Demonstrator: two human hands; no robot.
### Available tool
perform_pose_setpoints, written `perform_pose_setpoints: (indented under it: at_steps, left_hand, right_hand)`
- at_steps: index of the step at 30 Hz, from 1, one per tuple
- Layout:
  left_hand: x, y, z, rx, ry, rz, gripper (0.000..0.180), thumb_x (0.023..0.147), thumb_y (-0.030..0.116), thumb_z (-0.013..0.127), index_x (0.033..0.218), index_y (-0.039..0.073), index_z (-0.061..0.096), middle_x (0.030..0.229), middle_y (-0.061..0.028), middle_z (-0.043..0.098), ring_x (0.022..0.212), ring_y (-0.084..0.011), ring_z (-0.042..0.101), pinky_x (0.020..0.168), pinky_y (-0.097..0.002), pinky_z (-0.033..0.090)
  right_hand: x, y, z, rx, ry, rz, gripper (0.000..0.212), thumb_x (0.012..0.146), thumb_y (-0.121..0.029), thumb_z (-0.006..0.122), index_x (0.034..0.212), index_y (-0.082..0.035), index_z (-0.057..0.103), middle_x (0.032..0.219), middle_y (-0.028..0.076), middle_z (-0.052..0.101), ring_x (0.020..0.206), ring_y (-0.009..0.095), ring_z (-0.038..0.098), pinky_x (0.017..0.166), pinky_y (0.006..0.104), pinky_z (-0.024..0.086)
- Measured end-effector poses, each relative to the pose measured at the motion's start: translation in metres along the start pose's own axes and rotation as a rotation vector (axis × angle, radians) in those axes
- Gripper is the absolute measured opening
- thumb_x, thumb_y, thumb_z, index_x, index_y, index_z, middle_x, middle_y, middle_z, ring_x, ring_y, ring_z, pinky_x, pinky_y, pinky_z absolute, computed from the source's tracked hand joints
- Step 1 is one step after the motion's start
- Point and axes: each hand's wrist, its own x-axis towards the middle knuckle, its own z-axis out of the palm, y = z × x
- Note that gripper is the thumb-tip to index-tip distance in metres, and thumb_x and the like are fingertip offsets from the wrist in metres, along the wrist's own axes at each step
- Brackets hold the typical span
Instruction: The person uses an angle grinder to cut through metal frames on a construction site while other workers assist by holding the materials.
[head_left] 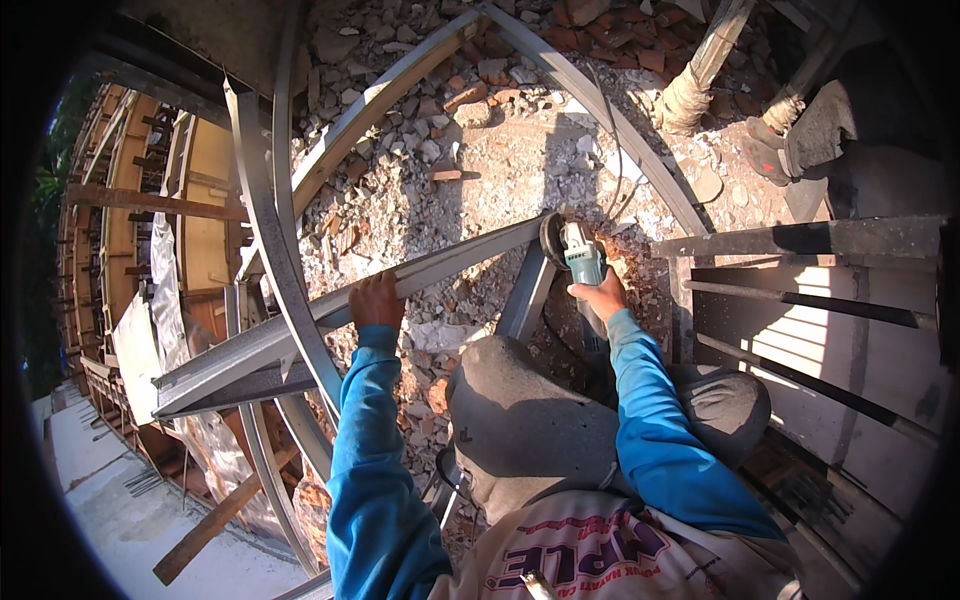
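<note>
Metal channel (330,310): galvanised steel, smooth, dull grey sheen, bright where sunlit. Angle grinder (580,252): teal plastic body, matt; dark abrasive disc, rough. Sleeves (640,400): blue knitted cloth, matt. Trousers (530,420): grey cloth, dust-coated. Ground (500,150): broken brick and concrete rubble, coarse, chalky. Formwork (140,200) at left: raw timber boards, unfinished, rough-sawn.
</note>
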Motion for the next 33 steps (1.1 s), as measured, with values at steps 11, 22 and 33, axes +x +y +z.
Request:
perform_pose_setpoints:
  at_steps: [11,22,33]
  left_hand:
    - [0.001,0.002,-0.002,0.016,-0.053,-0.030,0.018,0.066,0.012,0.068,0.082,0.011,0.060,0.081,-0.0070,0.065,0.081,-0.0262,0.063,0.068,-0.0395,0.048]
    - [0.000,0.002,-0.004,0.024,-0.030,-0.018,0.017,0.066,0.012,0.068,0.081,0.011,0.059,0.080,-0.0070,0.065,0.079,-0.0262,0.063,0.067,-0.0395,0.048]
    - [0.000,0.000,0.001,0.010,-0.009,-0.010,0.017,0.067,0.011,0.066,0.082,0.011,0.060,0.080,-0.0071,0.065,0.079,-0.0263,0.063,0.067,-0.0399,0.048]
  right_hand:
    - [0.004,-0.001,0.000,0.090,-0.026,-0.028,0.077,0.053,-0.030,0.081,0.114,0.005,0.049,0.104,0.019,0.061,0.095,0.030,0.060,0.085,0.0358,0.046]
    - [0.008,0.004,-0.002,0.061,-0.018,-0.030,0.070,0.056,-0.018,0.081,0.114,0.003,0.049,0.099,0.014,0.061,0.089,0.024,0.061,0.080,0.0332,0.048]
    - [0.010,0.008,-0.001,0.039,-0.017,-0.039,0.078,0.053,-0.031,0.081,0.114,0.004,0.049,0.103,0.019,0.061,0.095,0.030,0.061,0.085,0.0357,0.047]
